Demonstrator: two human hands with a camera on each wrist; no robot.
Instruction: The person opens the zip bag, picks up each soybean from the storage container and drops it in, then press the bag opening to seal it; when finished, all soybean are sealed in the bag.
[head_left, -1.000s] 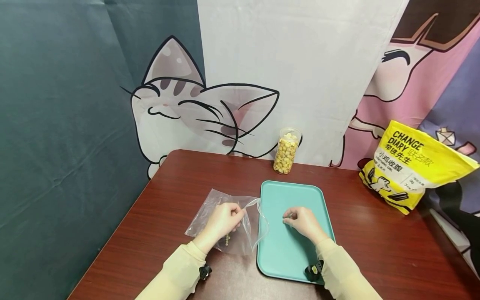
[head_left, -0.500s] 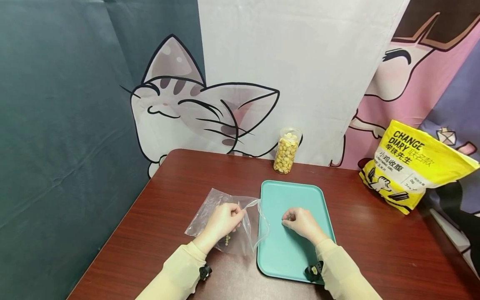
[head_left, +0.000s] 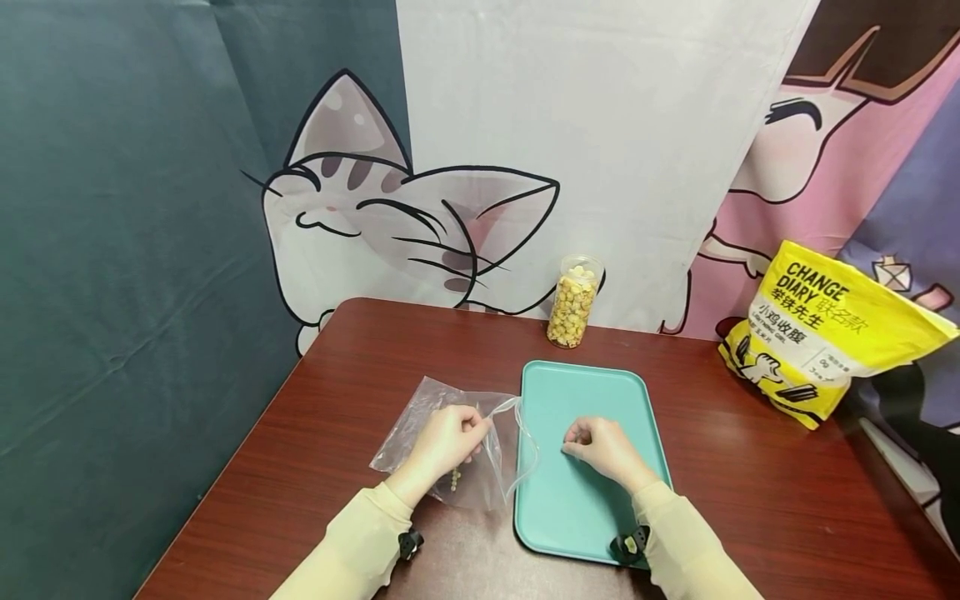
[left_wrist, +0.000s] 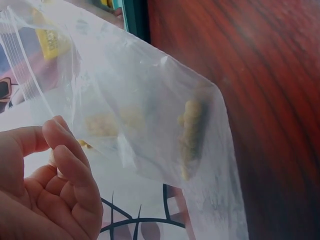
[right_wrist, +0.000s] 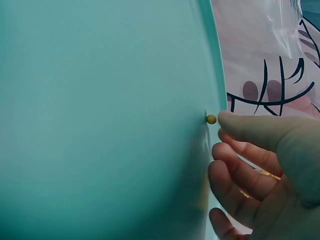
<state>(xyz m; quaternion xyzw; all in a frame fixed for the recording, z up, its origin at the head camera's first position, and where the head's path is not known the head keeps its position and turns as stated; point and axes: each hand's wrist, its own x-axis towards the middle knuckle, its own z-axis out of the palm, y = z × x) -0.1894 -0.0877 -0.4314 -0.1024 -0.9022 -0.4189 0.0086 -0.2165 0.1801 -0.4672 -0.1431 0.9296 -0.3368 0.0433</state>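
Note:
My left hand (head_left: 450,433) pinches the mouth edge of a clear zip bag (left_wrist: 150,75) between thumb and fingers. Inside the bag, several small yellow balls (left_wrist: 191,125) sit bunched along the bottom, partly covered by the hand in the head view. Over the teal tray (head_left: 585,508), my right hand (head_left: 603,446) hangs with loosely bent fingers. One small yellow ball (right_wrist: 211,119) shows on the tray in the right wrist view, just off the tip of the thumb (right_wrist: 237,124). That ball is not visible in the head view.
A clear jar (head_left: 573,304) of yellow puffed pieces stands behind the tray, close to the table's back edge. At the far right stands a yellow and white snack pouch (head_left: 817,325). The bag's mouth overlaps the tray's left rim on the brown table (head_left: 360,375).
My right hand has dropped slightly toward the near left over the tray. The left hand and the bag have stayed in place.

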